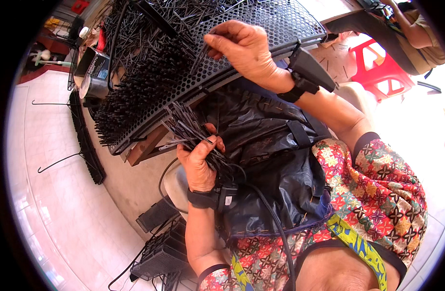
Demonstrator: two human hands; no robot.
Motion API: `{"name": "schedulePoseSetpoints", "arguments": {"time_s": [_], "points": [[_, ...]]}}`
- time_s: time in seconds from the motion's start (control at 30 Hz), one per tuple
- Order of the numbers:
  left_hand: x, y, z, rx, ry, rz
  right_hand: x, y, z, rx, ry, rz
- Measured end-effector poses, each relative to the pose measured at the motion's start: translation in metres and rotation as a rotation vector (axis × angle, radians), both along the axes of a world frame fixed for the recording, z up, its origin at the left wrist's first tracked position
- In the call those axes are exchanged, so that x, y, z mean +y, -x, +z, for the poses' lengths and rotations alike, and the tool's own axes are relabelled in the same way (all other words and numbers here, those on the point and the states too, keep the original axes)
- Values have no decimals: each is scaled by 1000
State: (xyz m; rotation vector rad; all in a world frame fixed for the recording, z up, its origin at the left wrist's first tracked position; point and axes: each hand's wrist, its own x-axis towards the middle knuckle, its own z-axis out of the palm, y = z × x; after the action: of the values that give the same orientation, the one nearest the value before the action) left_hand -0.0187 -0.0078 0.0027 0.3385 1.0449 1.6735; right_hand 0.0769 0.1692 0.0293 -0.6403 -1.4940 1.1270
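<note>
My left hand is closed round a bundle of thin black sticks, their tips fanning toward the tray's near edge. Over the black perforated tray, my right hand is pinched, with a thin dark stick showing at its fingertips. Rows of black sticks stand upright in the tray's holes, packed densely on its left part. Behind them lies a loose heap of similar sticks. A black plastic apron covers my lap below both hands.
Left of the tray are a dark box and a clear round container. A black strip with wire hooks lies on the pale floor. Black crates sit lower left. A red stool and another person's arm are upper right.
</note>
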Motion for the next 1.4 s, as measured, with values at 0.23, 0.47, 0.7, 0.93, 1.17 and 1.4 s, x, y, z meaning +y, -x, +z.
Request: {"name": "schedulePoseSetpoints", "arguments": {"time_s": [0.23, 0.47, 0.7, 0.93, 1.17, 1.4], "points": [[-2, 1, 5, -14, -3, 67, -2, 1, -4, -239, -464, -17], [-4, 5, 9, -22, 14, 88, -2, -1, -2, -263, -531, 24], [-6, 15, 8, -15, -31, 174, 3, 8, -5, -355, -498, 158], [-11, 29, -2, -4, -114, 141, 6, 28, 9, -715, -797, 144], [-11, 29, -5, -26, -122, 150, 9, 29, 7, -746, -912, 187], [-14, 32, -6, 5, -117, 149, 8, 20, -7, -511, -722, 183]]}}
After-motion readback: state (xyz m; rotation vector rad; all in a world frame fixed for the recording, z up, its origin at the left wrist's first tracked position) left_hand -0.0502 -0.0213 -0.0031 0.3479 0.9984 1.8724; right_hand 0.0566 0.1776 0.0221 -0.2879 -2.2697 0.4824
